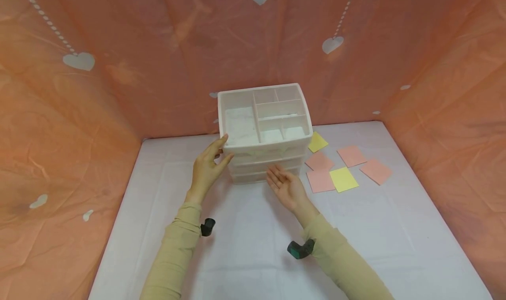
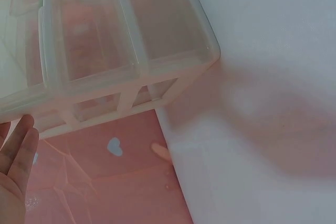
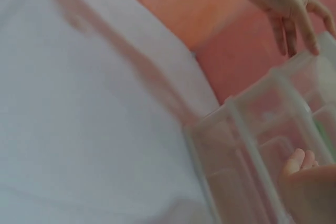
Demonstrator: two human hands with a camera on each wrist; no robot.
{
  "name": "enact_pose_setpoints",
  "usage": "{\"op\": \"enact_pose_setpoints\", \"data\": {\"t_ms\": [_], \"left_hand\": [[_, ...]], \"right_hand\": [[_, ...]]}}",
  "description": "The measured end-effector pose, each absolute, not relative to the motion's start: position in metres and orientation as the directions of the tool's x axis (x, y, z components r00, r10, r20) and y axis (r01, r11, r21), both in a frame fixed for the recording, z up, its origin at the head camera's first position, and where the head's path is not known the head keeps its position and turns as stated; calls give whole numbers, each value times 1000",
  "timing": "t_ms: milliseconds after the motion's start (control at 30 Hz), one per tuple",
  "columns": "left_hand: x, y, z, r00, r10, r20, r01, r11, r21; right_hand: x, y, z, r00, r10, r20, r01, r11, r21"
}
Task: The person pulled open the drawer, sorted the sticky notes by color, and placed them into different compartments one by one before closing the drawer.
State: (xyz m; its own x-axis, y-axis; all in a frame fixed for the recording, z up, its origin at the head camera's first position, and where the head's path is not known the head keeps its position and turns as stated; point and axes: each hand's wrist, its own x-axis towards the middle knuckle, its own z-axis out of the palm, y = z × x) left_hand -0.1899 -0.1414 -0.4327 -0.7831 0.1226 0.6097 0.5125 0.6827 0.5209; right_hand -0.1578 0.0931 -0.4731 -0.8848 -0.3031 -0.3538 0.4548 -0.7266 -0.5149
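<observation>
A white plastic organizer (image 1: 272, 147) with clear drawers stands at the back middle of the table, its top split into several compartments. At its front left corner is my left hand (image 1: 207, 167), fingertips touching the top edge and thumb by the front. In the left wrist view, fingers of that hand (image 2: 17, 156) lie along the organizer's side (image 2: 94, 90). My right hand (image 1: 289, 192) is in front of the drawers, palm turned up and fingers extended, holding nothing. Whether its fingertips touch a drawer front (image 3: 273, 153) I cannot tell.
Several pink (image 1: 321, 181) and yellow (image 1: 344, 179) square paper notes lie to the right of the organizer, some overlapping. A white cloth (image 1: 253, 256) covers the table. Orange-pink sheets with hearts (image 1: 174, 71) hang behind and at both sides.
</observation>
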Motion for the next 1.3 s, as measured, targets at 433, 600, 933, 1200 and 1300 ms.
{"op": "enact_pose_setpoints", "data": {"t_ms": [433,600,933,1200,1300], "left_hand": [[-189,-141,-434,-775,122,620,521,679,518],[-188,-141,-433,-787,113,607,509,675,534],[-189,-141,-433,-790,116,603,508,674,536],[-189,-141,-433,-791,123,599,511,671,537],[-188,-141,-433,-793,117,598,506,673,539]], "right_hand": [[-166,95,-496,-871,-320,-372,477,-730,-489],[-165,94,-494,-873,-351,-338,480,-737,-475],[-161,92,-494,-863,-305,-403,484,-728,-486],[-157,95,-498,-852,-272,-447,485,-730,-481],[-154,97,-498,-845,-277,-458,495,-729,-473]]}}
